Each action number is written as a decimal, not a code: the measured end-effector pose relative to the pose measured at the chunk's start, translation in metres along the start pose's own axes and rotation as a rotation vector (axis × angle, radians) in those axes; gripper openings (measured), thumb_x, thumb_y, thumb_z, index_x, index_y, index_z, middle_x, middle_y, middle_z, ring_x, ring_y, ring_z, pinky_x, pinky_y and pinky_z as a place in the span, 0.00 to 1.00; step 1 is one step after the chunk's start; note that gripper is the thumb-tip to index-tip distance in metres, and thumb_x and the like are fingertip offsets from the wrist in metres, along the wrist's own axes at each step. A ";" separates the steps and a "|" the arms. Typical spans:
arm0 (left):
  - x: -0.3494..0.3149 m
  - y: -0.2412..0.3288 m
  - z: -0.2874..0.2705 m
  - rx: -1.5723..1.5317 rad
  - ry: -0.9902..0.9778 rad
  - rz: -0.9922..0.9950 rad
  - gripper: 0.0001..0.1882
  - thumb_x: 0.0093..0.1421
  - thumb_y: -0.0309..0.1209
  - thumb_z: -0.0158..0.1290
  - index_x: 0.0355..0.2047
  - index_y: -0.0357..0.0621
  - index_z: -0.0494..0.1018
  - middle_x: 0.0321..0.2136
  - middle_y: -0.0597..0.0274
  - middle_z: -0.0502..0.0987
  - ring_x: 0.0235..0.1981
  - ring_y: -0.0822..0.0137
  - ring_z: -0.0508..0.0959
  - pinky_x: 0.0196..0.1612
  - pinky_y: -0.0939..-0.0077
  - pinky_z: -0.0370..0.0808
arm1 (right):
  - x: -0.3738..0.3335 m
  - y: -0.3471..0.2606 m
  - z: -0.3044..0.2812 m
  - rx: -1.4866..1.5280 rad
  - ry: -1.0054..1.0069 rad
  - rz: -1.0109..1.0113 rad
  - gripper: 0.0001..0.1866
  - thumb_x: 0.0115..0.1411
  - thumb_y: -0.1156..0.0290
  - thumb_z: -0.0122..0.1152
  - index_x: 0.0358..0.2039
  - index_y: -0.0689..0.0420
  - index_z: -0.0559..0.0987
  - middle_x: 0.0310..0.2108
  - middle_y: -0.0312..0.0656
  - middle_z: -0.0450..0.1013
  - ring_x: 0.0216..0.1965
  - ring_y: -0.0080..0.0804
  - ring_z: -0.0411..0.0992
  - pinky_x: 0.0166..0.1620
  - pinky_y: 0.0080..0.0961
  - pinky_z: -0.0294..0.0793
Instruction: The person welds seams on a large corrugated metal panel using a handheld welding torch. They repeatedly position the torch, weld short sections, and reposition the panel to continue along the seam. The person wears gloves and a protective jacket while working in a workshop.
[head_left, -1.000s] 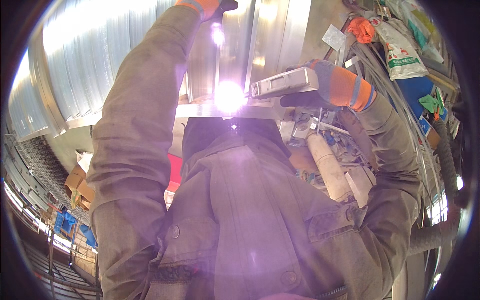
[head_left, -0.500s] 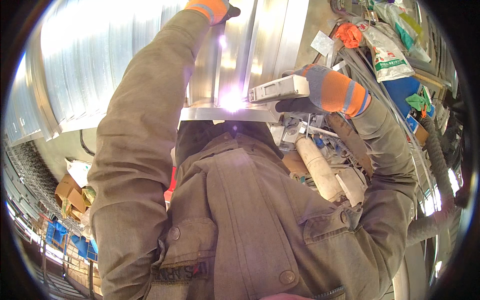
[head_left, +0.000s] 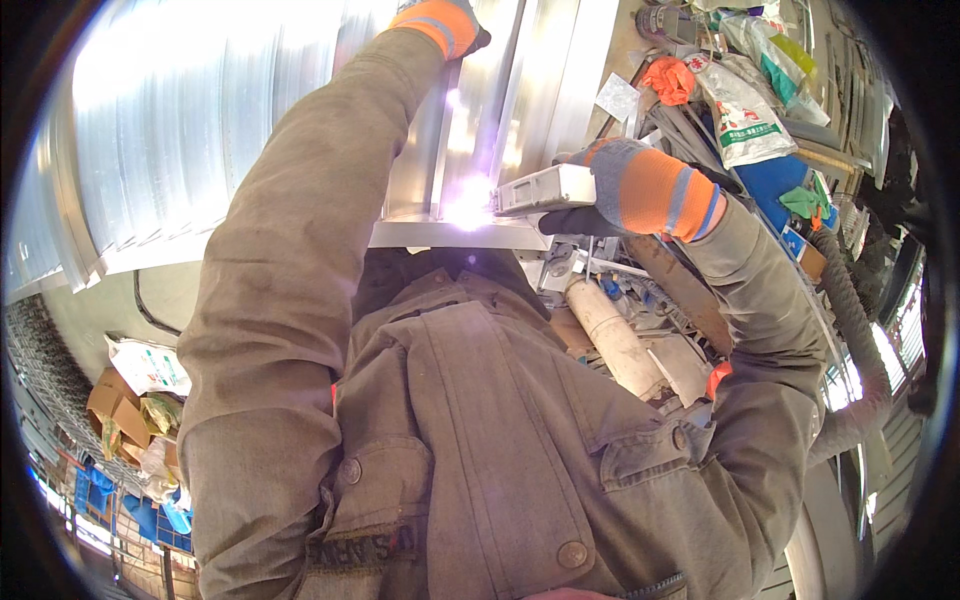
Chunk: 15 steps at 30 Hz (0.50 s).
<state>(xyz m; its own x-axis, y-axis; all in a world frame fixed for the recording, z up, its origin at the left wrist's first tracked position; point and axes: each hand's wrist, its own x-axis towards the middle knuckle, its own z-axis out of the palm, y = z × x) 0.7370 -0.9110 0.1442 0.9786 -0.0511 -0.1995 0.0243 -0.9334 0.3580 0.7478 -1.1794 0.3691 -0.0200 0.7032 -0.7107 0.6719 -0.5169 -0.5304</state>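
My right hand, in an orange and grey glove, is wrapped around a pale grey, boxy welding gun. Its tip points left at a glaring violet-white spot close to the end strip of a ribbed silvery metal panel. The glare hides the contact point and the metal around it. At the top edge, my left hand, gloved alike, rests over the panel's ribs. Its dark fingertips look curled in, but the picture's edge cuts the hand off, so what it grips is not visible.
Right of the panel lie a white printed sack, a crumpled orange cloth and long metal strips. Below the right hand a pale cylinder sits among scrap. A thick ribbed hose runs down the right side. Cardboard boxes stand at left.
The view has shifted slightly, so the clutter at right sits further left. My right hand and the welding gun appear a little further left and lower. The glare persists at the panel's end.
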 end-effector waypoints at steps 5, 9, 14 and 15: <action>0.003 0.010 -0.012 -0.211 -0.014 -0.229 0.27 0.64 0.54 0.67 0.47 0.40 0.89 0.52 0.42 0.87 0.59 0.41 0.84 0.64 0.49 0.81 | -0.002 0.003 0.008 -0.108 0.065 -0.002 0.25 0.68 0.38 0.73 0.50 0.45 0.91 0.32 0.47 0.86 0.32 0.55 0.84 0.38 0.45 0.83; 0.002 0.009 -0.029 -0.230 -0.076 -0.286 0.28 0.61 0.54 0.69 0.45 0.40 0.90 0.48 0.39 0.89 0.54 0.40 0.87 0.61 0.49 0.83 | -0.023 0.009 0.000 -0.060 0.166 -0.041 0.37 0.66 0.33 0.73 0.57 0.56 0.89 0.39 0.54 0.87 0.41 0.56 0.86 0.45 0.47 0.84; -0.004 0.006 -0.043 -0.202 -0.147 -0.302 0.27 0.62 0.55 0.69 0.45 0.41 0.91 0.46 0.37 0.89 0.52 0.39 0.88 0.61 0.50 0.83 | -0.058 0.020 -0.006 0.159 0.363 -0.210 0.26 0.70 0.47 0.77 0.53 0.58 0.88 0.38 0.50 0.86 0.33 0.50 0.85 0.39 0.40 0.83; -0.007 0.004 -0.044 -0.194 -0.150 -0.291 0.27 0.63 0.54 0.69 0.46 0.42 0.91 0.47 0.37 0.89 0.53 0.39 0.88 0.61 0.50 0.83 | -0.065 0.021 0.000 0.287 0.370 -0.124 0.17 0.69 0.58 0.79 0.50 0.56 0.89 0.35 0.46 0.84 0.32 0.47 0.83 0.37 0.38 0.81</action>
<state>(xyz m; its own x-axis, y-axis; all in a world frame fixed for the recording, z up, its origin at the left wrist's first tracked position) 0.7390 -0.8986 0.1876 0.8848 0.1412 -0.4441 0.3486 -0.8330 0.4297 0.7636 -1.2360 0.4043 0.2124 0.8678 -0.4492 0.4491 -0.4949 -0.7439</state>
